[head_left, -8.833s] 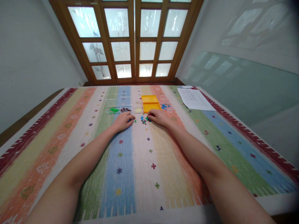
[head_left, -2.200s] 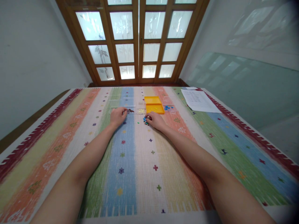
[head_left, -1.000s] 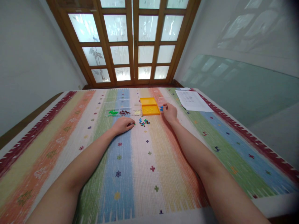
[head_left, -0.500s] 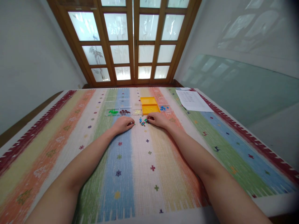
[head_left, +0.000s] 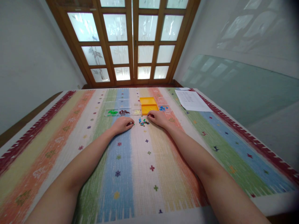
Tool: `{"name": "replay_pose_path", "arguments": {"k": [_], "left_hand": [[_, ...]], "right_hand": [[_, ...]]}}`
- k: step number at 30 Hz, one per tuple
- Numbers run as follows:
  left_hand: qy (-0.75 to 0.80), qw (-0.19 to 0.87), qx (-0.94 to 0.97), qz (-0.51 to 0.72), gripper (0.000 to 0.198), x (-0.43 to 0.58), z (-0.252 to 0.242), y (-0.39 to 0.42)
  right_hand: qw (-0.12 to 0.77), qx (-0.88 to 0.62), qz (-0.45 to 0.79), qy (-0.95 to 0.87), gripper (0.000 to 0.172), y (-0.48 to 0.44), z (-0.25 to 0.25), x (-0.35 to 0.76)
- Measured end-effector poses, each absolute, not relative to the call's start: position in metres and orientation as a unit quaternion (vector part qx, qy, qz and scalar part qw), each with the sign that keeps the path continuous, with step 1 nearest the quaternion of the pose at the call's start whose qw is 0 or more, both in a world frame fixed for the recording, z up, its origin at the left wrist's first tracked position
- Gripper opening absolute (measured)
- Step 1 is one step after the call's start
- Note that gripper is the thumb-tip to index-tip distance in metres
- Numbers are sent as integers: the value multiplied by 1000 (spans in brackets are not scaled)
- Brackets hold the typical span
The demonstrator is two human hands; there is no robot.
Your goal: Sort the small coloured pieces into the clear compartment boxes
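A loose pile of small blue, green and dark red pieces (head_left: 144, 123) lies on the striped cloth between my hands. My left hand (head_left: 122, 125) rests left of the pile, thumb and fingers pinched on a small green piece (head_left: 134, 124). Just above the pile's right side is my right hand (head_left: 158, 119), its fingertips pressed together; whatever they hold is too small to name. Beyond the hands stand clear boxes of green pieces (head_left: 112, 112), dark red pieces (head_left: 124, 112), pale yellow pieces (head_left: 137, 112) and blue pieces (head_left: 163, 108). An open orange-yellow box (head_left: 148, 100) sits among them, holding a few yellow pieces.
A printed sheet of paper (head_left: 193, 100) lies at the far right of the table. The striped tablecloth (head_left: 126, 189) covers the tabletop. Wooden doors with glass panes (head_left: 133, 43) rise behind it, and a glass panel (head_left: 245, 84) leans at the right wall.
My right hand has lifted slightly away from the pile toward the orange-yellow box, uncovering more pieces. My left hand stays pinched in the same place.
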State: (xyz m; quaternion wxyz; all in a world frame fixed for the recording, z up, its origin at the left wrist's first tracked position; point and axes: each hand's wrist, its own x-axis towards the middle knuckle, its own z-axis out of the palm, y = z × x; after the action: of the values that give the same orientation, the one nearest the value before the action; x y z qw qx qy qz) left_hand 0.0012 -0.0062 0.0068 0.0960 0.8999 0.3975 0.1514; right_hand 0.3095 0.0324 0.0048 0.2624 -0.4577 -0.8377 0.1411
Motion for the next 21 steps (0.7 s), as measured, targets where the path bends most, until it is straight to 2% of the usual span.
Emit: {"name": "replay_pose_path", "arguments": {"k": [3, 6, 11, 21], "left_hand": [[398, 115, 897, 153, 21, 1, 7, -6], [395, 122, 897, 154, 21, 1, 6, -5], [397, 119, 895, 163, 22, 0, 1, -4], [454, 66, 867, 195, 25, -6, -1, 0]], "right_hand": [[353, -550, 70, -754, 20, 45, 3, 325], [398, -631, 44, -664, 25, 57, 0, 346], [386, -697, 50, -603, 30, 65, -7, 368], [382, -634, 44, -670, 32, 60, -13, 343]]}}
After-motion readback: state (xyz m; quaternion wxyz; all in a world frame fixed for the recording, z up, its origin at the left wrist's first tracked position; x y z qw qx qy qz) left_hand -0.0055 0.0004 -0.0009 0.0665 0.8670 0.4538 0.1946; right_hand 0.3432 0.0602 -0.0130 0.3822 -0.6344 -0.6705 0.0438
